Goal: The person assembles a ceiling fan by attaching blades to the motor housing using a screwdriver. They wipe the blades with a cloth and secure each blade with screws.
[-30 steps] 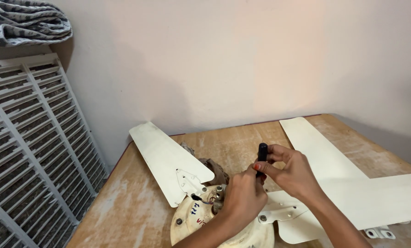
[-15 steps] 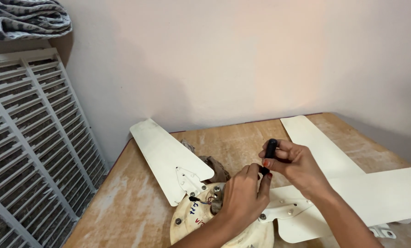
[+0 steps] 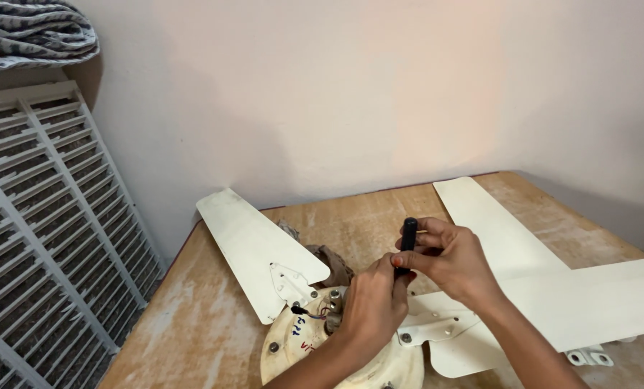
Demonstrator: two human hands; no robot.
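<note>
Over the cream ceiling fan motor (image 3: 350, 353) on the wooden table (image 3: 192, 317), right hand (image 3: 455, 263) has lifted and tilted its pinched black screwdriver handle (image 3: 408, 241) rightward, left hand (image 3: 368, 302) curled at its base, so they're apparently re-seating it.

The flat ceiling-fan blades (image 3: 253, 241) were cream, the slim tool handle (image 3: 408, 235) black, the worn wooden table (image 3: 192, 324) brown with pale patches, the folded cloth (image 3: 34, 32) grey-striped.

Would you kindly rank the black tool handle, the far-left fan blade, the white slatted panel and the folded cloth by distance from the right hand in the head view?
1. black tool handle, held in the right hand
2. far-left fan blade, on the table
3. white slatted panel, leaning far left
4. folded cloth, top-left corner
</note>
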